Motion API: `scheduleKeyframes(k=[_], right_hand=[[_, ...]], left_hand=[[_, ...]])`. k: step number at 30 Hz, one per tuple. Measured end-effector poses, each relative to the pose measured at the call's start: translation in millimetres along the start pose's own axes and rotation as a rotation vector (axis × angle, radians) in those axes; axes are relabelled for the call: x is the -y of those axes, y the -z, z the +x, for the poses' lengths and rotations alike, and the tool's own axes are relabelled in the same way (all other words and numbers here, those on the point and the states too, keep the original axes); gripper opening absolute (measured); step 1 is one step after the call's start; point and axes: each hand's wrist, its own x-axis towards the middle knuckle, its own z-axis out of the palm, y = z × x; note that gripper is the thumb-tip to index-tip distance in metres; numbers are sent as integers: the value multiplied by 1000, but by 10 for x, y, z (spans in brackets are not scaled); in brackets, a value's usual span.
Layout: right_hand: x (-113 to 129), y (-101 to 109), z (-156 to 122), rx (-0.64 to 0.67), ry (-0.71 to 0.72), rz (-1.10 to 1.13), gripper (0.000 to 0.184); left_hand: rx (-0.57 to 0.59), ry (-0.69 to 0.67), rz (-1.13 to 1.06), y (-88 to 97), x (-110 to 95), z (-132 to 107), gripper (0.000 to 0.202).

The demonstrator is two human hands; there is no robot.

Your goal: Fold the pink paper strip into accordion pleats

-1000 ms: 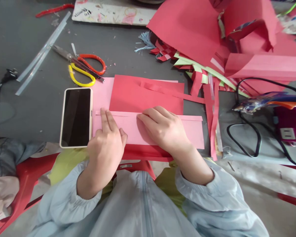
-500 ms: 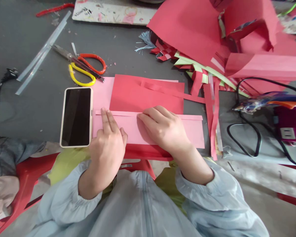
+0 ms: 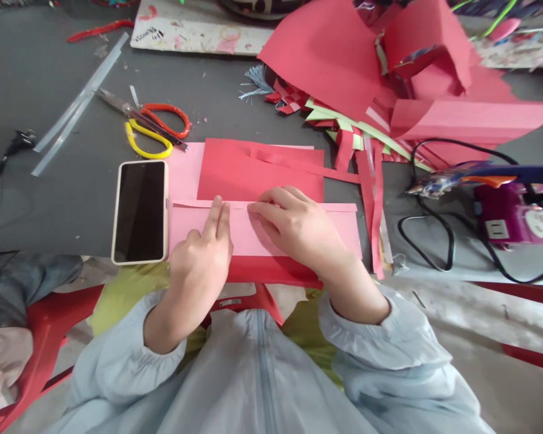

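Along the table's near edge lies a sheet of pink paper (image 3: 339,232) with a narrow strip folded over on its far side. My left hand (image 3: 201,259) rests on it, index and middle fingers stretched out over the fold and thumb beside them. Just to its right, my right hand (image 3: 298,226) has its fingers bent and pressed together at the folded edge; its fingertips are partly hidden. Behind the fold is a sheet of red paper (image 3: 262,172) with a loose red strip (image 3: 308,164) across it. More red paper (image 3: 271,269) shows below the pink sheet.
A phone (image 3: 141,211) lies left of the paper, with scissors (image 3: 149,126) behind it. Clear glue sticks (image 3: 81,99) are further left. Red paper (image 3: 330,60) is piled at the back right. A glue gun (image 3: 461,178) and black cord (image 3: 450,241) lie at right.
My left hand's two fingers have slid right along the fold, closer to my right hand. My right hand stays at the fold. The view has shifted slightly.
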Motion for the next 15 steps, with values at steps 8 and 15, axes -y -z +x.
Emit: scheduleKeyframes(k=[8, 15], right_hand=[[10, 251, 53, 276, -138, 118, 27], [100, 345, 204, 235, -217, 63, 31]], left_hand=[[114, -169, 59, 3, -26, 39, 61], [128, -105, 38, -22, -200, 29, 64]])
